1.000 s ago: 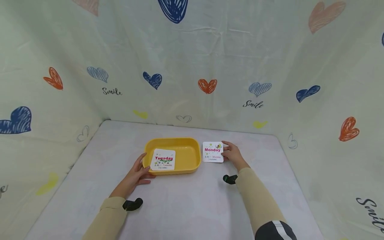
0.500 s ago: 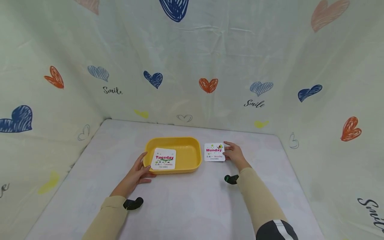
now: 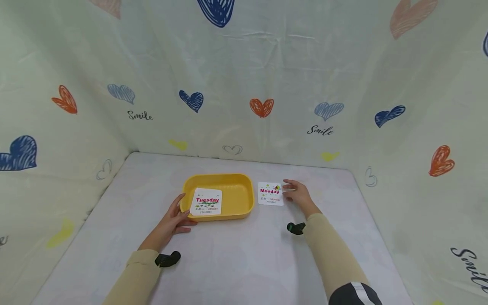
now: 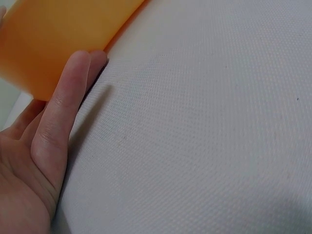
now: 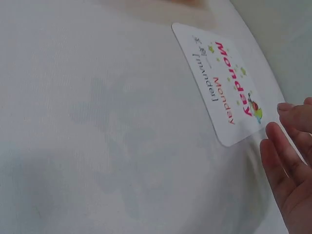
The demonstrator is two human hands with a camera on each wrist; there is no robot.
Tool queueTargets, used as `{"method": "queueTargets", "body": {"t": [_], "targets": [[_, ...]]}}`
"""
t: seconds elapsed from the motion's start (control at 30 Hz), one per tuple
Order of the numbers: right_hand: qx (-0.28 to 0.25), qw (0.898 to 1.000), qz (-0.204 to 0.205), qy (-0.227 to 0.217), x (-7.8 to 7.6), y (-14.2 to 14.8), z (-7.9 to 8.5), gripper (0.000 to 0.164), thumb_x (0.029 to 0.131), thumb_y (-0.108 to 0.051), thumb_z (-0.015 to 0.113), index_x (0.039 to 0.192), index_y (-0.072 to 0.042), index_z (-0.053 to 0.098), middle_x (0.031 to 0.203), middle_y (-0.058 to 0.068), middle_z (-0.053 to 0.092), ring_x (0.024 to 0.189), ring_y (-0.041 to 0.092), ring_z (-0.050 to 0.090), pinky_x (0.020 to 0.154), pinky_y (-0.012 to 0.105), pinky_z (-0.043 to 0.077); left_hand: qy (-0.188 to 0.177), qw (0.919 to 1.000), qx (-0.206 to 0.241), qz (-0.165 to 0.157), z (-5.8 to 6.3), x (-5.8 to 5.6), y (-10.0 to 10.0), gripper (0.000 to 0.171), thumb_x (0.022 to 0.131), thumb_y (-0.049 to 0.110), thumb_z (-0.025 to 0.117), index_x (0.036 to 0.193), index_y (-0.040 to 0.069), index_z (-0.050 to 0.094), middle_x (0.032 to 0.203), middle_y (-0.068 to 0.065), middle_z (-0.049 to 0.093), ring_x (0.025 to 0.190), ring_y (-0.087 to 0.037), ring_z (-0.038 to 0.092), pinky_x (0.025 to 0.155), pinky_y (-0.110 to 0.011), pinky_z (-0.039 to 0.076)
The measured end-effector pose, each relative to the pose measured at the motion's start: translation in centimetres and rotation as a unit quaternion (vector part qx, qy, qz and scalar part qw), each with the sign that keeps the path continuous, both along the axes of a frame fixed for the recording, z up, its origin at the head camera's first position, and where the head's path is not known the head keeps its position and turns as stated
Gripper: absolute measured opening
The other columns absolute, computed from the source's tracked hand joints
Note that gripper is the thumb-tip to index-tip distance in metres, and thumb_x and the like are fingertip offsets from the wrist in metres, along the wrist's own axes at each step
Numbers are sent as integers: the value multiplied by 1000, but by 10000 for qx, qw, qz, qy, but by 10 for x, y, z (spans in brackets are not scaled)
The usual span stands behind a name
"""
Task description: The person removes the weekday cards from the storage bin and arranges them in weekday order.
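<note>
Monday card [image 3: 270, 194] — newly loose, apparently

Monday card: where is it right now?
In the head view, the Monday card lies on the white table, just right of the yellow tray and beside the fingertips of the right hand.

A shallow, rectangular yellow plastic tray [image 3: 238, 201] with rounded corners sits face-up; a white, round-cornered square "Tuesday" card [image 3: 206, 208] occupies its left half, print upward; a matching white "Monday" card [image 3: 270, 195] lies print-up just beside its right end, not touching it.
</note>
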State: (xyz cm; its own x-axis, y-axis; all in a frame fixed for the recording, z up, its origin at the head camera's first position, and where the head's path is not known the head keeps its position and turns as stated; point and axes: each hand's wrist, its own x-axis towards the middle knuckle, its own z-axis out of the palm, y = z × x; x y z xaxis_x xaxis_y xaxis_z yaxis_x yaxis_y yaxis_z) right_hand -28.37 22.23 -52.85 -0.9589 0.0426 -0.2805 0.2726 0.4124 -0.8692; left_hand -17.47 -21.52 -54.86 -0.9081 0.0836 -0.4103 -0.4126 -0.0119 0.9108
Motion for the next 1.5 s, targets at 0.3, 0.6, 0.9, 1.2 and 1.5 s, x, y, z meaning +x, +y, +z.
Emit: {"method": "queueTargets", "body": {"t": [0.3,0.6,0.9,1.2,1.5], "targets": [[-262,9977,554,286,-2,-20,17,54,90,-1,65,142,-7,49,126,16,61,111,29,59,90,36,52,-3,10000,35,5,0,1,0,78,98,26,59,155,42,8,158,-10,22,98,-30,68,80,-37,56],[-345,9942,981,276,1,-48,36,52,91,-8,66,140,-16,53,128,13,61,103,24,62,93,37,50,-13,10000,2,55,0,0,0,78,98,28,60,154,44,9,156,-11,24,98,-30,67,80,-38,56],[-734,9807,1793,248,4,-78,55,50,91,-3,66,139,-12,54,126,17,61,100,24,65,94,41,50,-7,9999,-107,20,-1,1,-1,76,98,29,60,153,47,11,154,-12,27,99,-29,67,81,-37,56],[-526,9617,2688,104,6,-111,63,54,88,-10,73,138,-9,55,124,11,62,104,21,62,95,34,49,-38,10000,12,58,-5,-3,-2,77,97,30,61,153,47,12,155,-10,27,98,-30,67,80,-38,56],[-283,9485,3155,13,4,-139,54,51,89,-11,71,137,-10,56,124,14,62,100,19,62,96,35,48,-27,10000,8,38,-8,-3,-3,77,97,29,62,153,47,13,154,-9,27,98,-30,67,80,-39,56]]}}
